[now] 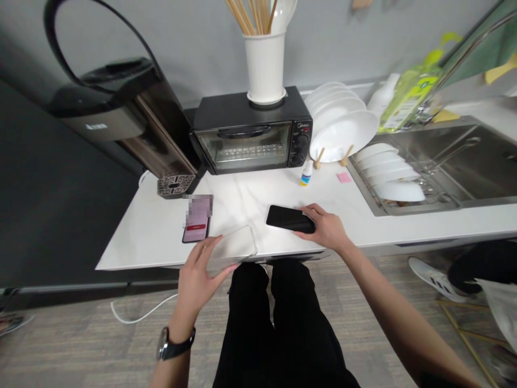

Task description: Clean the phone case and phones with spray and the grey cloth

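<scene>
My left hand (204,268) grips a clear phone case (234,245) by its left end, above the counter's front edge. To its right, a black phone (285,217) with a dark screen is pinched at its right end by my right hand (323,225). Whether that phone rests on the counter or is slightly raised I cannot tell. Just beyond my left hand lies a second phone (196,221) with its screen lit and partly blurred out. A small bottle (306,174) with a blue and yellow label stands behind the black phone, beside a pink sticky note (344,177).
A toaster oven (250,145) stands at the back, carrying a white utensil holder (265,64). A water dispenser (141,124) is on the left. White plates (343,129) stand in a rack near the sink (464,199). Another person's shoe (436,279) shows at the right.
</scene>
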The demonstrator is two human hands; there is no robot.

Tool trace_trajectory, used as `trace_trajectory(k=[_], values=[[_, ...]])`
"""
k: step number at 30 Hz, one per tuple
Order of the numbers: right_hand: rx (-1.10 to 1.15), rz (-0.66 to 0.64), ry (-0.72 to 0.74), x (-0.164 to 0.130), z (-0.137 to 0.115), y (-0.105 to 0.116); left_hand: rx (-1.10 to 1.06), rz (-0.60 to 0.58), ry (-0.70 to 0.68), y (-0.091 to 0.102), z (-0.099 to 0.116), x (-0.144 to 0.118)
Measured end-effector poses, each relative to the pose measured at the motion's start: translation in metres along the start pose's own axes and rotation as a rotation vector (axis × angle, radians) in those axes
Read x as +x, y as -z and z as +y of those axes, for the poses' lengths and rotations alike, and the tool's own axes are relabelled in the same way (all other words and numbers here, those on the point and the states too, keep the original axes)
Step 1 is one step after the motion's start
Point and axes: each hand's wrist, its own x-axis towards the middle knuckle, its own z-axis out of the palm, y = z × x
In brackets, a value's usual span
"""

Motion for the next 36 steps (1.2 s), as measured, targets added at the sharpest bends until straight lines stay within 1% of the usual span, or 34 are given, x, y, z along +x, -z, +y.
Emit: trace_trajectory(k=[2, 4, 5, 7, 9, 13, 15, 16, 18, 19, 20, 21, 22, 23, 24, 25, 26, 27, 28, 30, 31, 33, 36], values=[[-0.013, -0.015, 0.013, 0.0, 0.0, 0.0, 0.036, -0.044, -0.054, 0.001, 0.002, 0.026], [-0.006, -0.017, 0.016, 0.0, -0.001, 0.0, 0.032, -0.108, -0.14, -0.003, 0.005, 0.058], [0.004, -0.013, 0.017, 0.0, -0.002, 0.0, 0.022, -0.16, -0.191, -0.007, 0.007, 0.074], [0.028, 0.001, 0.018, -0.002, -0.003, 0.002, 0.006, -0.208, -0.25, -0.019, 0.01, 0.104], [0.051, 0.034, 0.005, -0.005, -0.005, 0.003, -0.024, -0.26, -0.313, -0.031, 0.014, 0.129], [0.128, 0.186, -0.047, -0.008, -0.009, 0.009, -0.09, -0.288, -0.408, -0.051, 0.024, 0.162], [0.162, 0.262, -0.05, 0.001, -0.012, 0.015, -0.153, -0.288, -0.472, -0.056, 0.029, 0.174], [0.195, 0.282, -0.042, 0.01, -0.014, 0.018, -0.188, -0.29, -0.507, -0.058, 0.032, 0.18], [0.322, 0.249, -0.014, 0.037, -0.017, 0.026, -0.253, -0.287, -0.556, -0.059, 0.034, 0.193], [0.433, 0.176, -0.007, 0.053, -0.018, 0.03, -0.284, -0.282, -0.568, -0.06, 0.035, 0.2], [0.538, 0.057, -0.004, 0.071, -0.019, 0.033, -0.312, -0.273, -0.572, -0.06, 0.035, 0.206], [0.58, -0.038, 0.031, 0.088, -0.019, 0.035, -0.339, -0.251, -0.567, -0.061, 0.035, 0.213], [0.623, -0.121, 0.056, 0.105, -0.019, 0.035, -0.36, -0.213, -0.546, -0.063, 0.035, 0.219], [0.652, -0.175, 0.078, 0.121, -0.019, 0.034, -0.374, -0.152, -0.5, -0.066, 0.037, 0.225], [0.673, -0.192, 0.093, 0.136, -0.02, 0.031, -0.39, -0.072, -0.427, -0.071, 0.039, 0.229], [0.695, -0.182, 0.097, 0.149, -0.021, 0.026, -0.411, 0.018, -0.325, -0.076, 0.043, 0.231], [0.714, -0.156, 0.096, 0.159, -0.023, 0.019, -0.456, 0.117, -0.18, -0.083, 0.048, 0.233], [0.727, -0.123, 0.096, 0.168, -0.026, 0.012, -0.556, 0.175, -0.049, -0.091, 0.054, 0.233], [0.735, -0.089, 0.1, 0.173, -0.029, 0.004, -0.727, 0.168, 0.044, -0.098, 0.059, 0.233], [0.74, -0.035, 0.114, 0.176, -0.036, -0.013, -1.099, 0.055, 0.179, -0.113, 0.066, 0.231], [0.743, -0.003, 0.113, 0.173, -0.039, -0.021, -1.221, 0.016, 0.215, -0.119, 0.068, 0.229], [0.738, 0.061, 0.097, 0.161, -0.042, -0.034, -1.357, -0.037, 0.232, -0.128, 0.065, 0.226], [0.725, 0.097, 0.094, 0.142, -0.045, -0.042, -1.428, -0.099, 0.247, -0.135, 0.056, 0.222]])
